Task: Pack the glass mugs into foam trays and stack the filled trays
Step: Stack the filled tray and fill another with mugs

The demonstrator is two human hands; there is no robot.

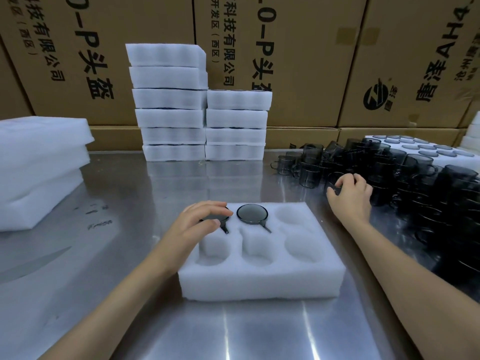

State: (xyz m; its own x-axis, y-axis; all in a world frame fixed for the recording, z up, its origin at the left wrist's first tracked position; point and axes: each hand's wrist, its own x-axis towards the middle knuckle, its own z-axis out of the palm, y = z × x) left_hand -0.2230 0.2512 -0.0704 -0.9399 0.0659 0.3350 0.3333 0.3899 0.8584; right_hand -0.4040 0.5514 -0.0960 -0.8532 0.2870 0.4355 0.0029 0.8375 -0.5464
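Cardboard cartons behind: "0-P头盔", "有限公司", "(西区)"; right carton partly "AH".

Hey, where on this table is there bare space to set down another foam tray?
Bare steel table lies between the loose foam pile on the left, the tray stacks behind and the open tray; more sits in front of that tray. The right side is crowded with glass mugs, where the right hand reaches.

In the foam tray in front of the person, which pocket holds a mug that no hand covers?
The far-row middle pocket: its mug sits fully visible. The left hand covers the far-left mug; the other pockets are empty.
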